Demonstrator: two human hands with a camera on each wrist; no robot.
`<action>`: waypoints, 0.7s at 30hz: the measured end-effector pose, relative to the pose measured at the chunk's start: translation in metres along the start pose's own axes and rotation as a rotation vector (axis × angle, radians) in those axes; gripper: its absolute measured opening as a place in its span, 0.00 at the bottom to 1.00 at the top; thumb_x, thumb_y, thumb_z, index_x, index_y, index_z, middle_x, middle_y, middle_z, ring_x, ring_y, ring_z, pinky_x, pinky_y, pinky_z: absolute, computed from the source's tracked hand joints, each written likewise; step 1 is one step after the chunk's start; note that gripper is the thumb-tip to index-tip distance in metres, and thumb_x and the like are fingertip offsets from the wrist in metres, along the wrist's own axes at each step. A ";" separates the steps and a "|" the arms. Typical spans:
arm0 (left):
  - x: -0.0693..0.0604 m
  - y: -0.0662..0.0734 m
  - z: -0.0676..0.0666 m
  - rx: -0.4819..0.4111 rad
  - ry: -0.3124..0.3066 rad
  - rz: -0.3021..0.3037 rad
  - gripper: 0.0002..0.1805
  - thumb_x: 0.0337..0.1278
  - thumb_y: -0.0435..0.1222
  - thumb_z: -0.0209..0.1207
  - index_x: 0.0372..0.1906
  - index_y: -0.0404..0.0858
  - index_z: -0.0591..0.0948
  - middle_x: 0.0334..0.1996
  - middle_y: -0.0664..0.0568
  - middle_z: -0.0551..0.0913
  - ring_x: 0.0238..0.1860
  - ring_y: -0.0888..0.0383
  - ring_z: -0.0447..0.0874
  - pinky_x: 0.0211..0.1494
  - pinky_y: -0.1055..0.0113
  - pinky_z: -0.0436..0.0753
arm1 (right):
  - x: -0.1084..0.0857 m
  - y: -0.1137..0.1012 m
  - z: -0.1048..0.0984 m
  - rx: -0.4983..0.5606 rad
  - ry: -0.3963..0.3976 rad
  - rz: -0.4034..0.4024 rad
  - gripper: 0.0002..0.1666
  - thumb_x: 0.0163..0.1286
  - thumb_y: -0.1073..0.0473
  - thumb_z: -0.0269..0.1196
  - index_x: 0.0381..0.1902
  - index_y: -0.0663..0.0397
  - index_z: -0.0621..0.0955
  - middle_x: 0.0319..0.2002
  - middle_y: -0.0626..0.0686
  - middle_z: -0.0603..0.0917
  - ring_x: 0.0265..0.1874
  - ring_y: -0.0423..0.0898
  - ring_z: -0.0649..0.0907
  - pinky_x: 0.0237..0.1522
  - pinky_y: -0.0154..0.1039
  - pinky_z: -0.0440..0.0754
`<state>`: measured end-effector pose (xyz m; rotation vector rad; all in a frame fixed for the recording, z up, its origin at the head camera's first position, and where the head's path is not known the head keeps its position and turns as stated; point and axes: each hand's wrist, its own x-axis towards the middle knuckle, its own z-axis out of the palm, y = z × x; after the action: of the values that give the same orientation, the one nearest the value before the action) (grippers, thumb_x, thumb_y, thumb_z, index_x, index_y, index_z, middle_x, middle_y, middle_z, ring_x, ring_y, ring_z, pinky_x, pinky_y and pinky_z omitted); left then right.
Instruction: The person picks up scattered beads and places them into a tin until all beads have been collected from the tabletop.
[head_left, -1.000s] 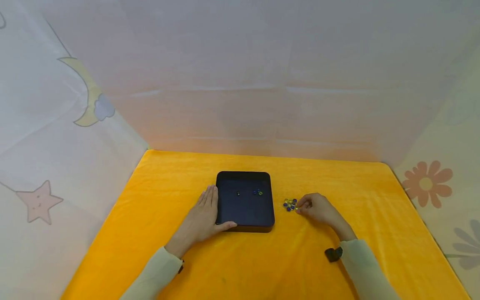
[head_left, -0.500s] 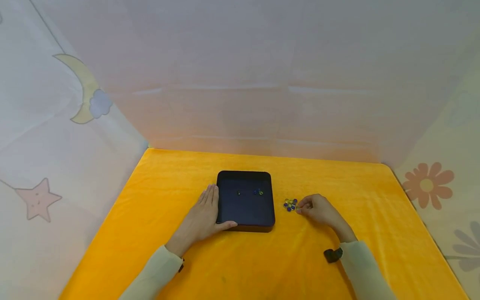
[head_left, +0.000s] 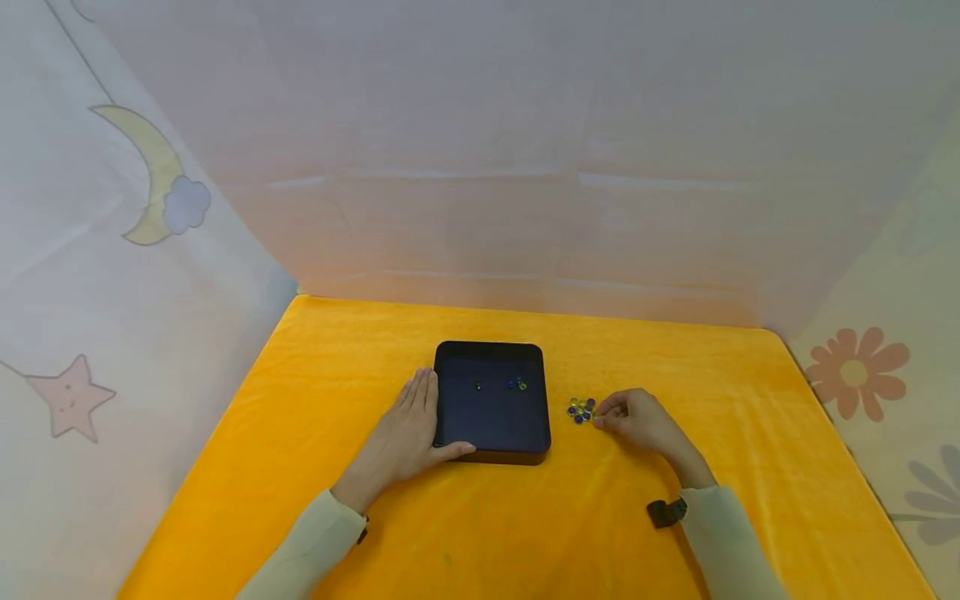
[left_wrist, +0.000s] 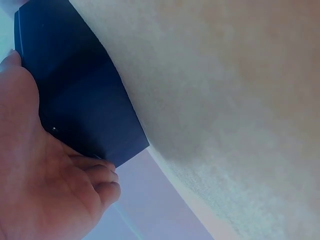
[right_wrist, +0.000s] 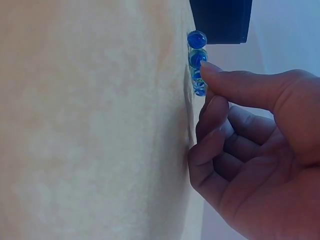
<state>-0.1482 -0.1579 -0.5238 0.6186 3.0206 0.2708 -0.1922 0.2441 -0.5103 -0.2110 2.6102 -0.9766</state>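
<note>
A square dark tray point(head_left: 491, 425) lies on the yellow cloth in the head view. My left hand point(head_left: 401, 437) rests against its left side with straight fingers, the thumb along the near edge. To the right of the tray is a small cluster of blue and yellow glass marbles point(head_left: 580, 410). At the cluster's right edge my right hand point(head_left: 639, 418) pinches a yellowish marble point(head_left: 597, 419) between thumb and forefinger. The right wrist view shows blue marbles point(right_wrist: 197, 39) beyond the thumb tip; the fingers hide the pinched one there. Several marbles point(head_left: 517, 384) sit inside the tray.
Yellow cloth point(head_left: 510, 533) covers the table, with its far edge meeting a pale fabric wall point(head_left: 480, 208). Side walls with printed shapes stand left and right. A dark band point(head_left: 664, 512) is on the right wrist.
The head view has shifted slightly. Both hands, the tray and the marbles hold their places.
</note>
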 end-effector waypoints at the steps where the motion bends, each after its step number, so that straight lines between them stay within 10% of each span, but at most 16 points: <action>1: 0.000 0.000 0.000 0.002 0.000 0.000 0.70 0.60 0.81 0.41 0.83 0.26 0.46 0.85 0.31 0.48 0.87 0.38 0.46 0.88 0.46 0.56 | 0.000 0.000 0.000 0.002 0.001 0.000 0.10 0.76 0.58 0.66 0.46 0.60 0.88 0.38 0.53 0.88 0.36 0.45 0.84 0.41 0.40 0.83; 21: 0.000 0.000 0.003 0.015 0.018 0.002 0.70 0.61 0.81 0.41 0.83 0.26 0.46 0.85 0.32 0.48 0.87 0.39 0.47 0.88 0.47 0.56 | 0.000 -0.024 0.000 0.009 0.049 -0.040 0.10 0.77 0.60 0.65 0.47 0.60 0.88 0.39 0.55 0.89 0.35 0.48 0.82 0.36 0.33 0.81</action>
<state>-0.1479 -0.1578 -0.5264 0.6234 3.0425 0.2548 -0.1918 0.2254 -0.4946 -0.2403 2.6544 -1.0191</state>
